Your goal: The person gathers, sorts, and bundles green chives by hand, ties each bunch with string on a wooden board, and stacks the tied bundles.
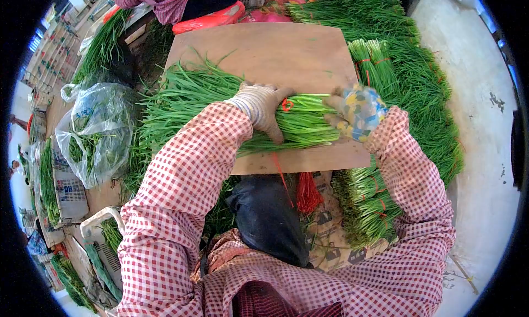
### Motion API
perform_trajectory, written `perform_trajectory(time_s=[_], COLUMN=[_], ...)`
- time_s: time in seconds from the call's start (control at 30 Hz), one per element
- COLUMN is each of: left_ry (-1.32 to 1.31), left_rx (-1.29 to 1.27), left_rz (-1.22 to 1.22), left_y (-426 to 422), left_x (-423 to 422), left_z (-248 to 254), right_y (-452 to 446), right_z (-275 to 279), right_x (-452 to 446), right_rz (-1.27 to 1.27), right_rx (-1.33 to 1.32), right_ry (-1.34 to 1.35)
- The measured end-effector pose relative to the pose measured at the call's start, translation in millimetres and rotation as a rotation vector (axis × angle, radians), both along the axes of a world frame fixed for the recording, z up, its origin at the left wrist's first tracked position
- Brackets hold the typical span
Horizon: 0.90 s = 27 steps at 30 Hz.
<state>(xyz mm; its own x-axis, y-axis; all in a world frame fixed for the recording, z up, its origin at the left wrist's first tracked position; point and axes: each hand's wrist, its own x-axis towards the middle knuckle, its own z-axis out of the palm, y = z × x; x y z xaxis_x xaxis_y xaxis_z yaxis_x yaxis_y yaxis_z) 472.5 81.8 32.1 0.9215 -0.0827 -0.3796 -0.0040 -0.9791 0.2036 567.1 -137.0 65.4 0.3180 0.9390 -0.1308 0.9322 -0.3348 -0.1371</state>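
Observation:
A thick bunch of garlic chives (311,118) lies across a brown board (259,47), its long green leaves fanning out to the left and its pale stem ends at the right. My left hand (262,107), in a striped, soiled glove, is closed over the bunch and presses it to the board. By the left thumb a small red tie (287,104) shows on the stems. At the stem ends is my right hand (355,112), in a glove with a blue and yellow patterned back. Its fingers are slightly blurred and spread apart, close against the ends.
Tied chive bundles (374,58) and a long heap of chives (424,91) line the right side. Red ties (309,193) hang at the board's front edge. A clear plastic bag (99,132) and a grey crate (70,193) stand left. Another person's sleeve (171,6) shows at the top.

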Motion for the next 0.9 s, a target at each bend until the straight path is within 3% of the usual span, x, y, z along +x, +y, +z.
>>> perform_trajectory(time_s=[0.07, 0.17, 0.27, 0.33, 0.4, 0.5, 0.63, 0.7, 0.9], left_ry=[-0.008, 0.029, 0.026, -0.010, 0.112, -0.001, -0.046, -0.037, -0.065], left_rx=[-0.018, -0.035, -0.036, -0.046, 0.012, -0.062, -0.095, -0.115, -0.110], left_rz=[0.018, 0.039, 0.053, 0.065, 0.085, 0.057, 0.058, 0.042, 0.063], left_y=[0, 1, 2, 1, 1, 1, 3, 5, 4], left_x=[0, 2, 2, 1, 4, -2, -3, -1, -3], left_z=[-1, -2, -7, -8, -4, -5, -7, -6, -10], right_y=[7, 36, 59, 71, 64, 39, -24, -23, -4], right_z=[12, 15, -19, -28, -21, -8, -78, -99, -126], right_x=[-3, -25, -19, -20, -28, -62, -87, -111, -116], right_rz=[0.120, 0.088, 0.146, 0.019, 0.070, -0.020, 0.022, 0.100, 0.034], right_rx=[0.273, 0.212, 0.228, 0.108, 0.211, 0.648, 0.450, 0.207, 0.296], right_ry=[-0.308, -0.138, -0.024, 0.011, 0.000, 0.131, 0.189, 0.216, 0.209])
